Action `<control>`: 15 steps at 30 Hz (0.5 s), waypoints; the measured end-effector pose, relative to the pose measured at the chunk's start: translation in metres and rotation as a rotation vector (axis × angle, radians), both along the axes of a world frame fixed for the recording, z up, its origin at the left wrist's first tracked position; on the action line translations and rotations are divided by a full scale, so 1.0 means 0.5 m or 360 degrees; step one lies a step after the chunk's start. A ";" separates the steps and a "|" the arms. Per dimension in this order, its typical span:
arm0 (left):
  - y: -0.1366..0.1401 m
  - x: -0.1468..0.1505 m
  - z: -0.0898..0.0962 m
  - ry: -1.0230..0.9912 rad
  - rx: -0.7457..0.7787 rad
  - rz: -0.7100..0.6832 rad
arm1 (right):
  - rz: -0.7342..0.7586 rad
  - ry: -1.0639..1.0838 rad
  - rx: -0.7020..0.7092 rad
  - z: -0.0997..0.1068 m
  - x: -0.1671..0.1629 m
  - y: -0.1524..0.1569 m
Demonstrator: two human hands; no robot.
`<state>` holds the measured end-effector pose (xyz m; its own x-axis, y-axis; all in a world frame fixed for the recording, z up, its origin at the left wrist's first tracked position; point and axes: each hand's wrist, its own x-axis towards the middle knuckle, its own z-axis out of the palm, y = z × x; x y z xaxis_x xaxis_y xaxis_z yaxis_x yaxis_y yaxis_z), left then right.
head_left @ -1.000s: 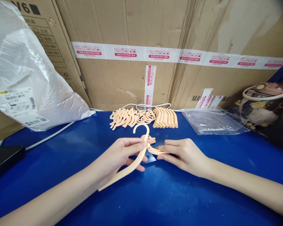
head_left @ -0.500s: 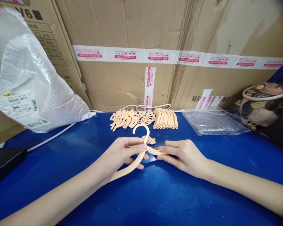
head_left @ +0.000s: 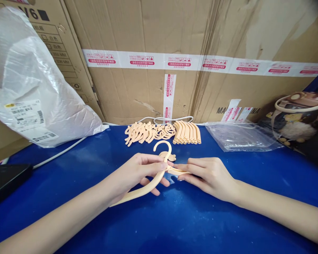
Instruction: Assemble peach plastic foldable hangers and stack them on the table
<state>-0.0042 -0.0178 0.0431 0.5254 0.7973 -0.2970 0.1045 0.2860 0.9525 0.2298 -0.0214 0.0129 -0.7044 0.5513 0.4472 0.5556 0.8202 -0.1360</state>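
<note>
A cream plastic hanger piece (head_left: 145, 188) with a curved hook at its top is pinched between the thumb and fingers of my left hand (head_left: 137, 174); its long arm slopes down to the left under my palm. My right hand (head_left: 209, 176) grips a shorter cream hanger arm (head_left: 177, 171), whose inner end meets the hooked piece just below the hook. Whether the two are locked together I cannot tell. Right behind the hook lies a flat cream piece with rounded lobes (head_left: 171, 156), partly covered by it.
Several curved arms (head_left: 187, 132) stand in a row at the back, beside rings (head_left: 164, 131) and hooks (head_left: 139, 132). A clear plastic bag (head_left: 241, 135) lies right of them. A white parcel (head_left: 42, 84), a black device (head_left: 9, 181) and cardboard boxes (head_left: 148, 88) border the blue table (head_left: 175, 222).
The hooked piece has tilted so its arm reaches further down-left, and the right fingertips have come closer to the joint. The whole view has shifted slightly.
</note>
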 end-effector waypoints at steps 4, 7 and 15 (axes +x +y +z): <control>0.001 0.001 0.002 0.0016 0.0018 0.0034 | 0.0025 -0.0042 0.0078 0.001 0.000 -0.002; -0.001 0.004 0.001 0.0015 0.0034 0.0091 | 0.0026 -0.0074 0.0145 0.003 -0.002 -0.003; -0.004 0.006 -0.004 0.0045 0.0059 0.0104 | 0.0008 -0.0139 0.0225 0.004 -0.005 -0.006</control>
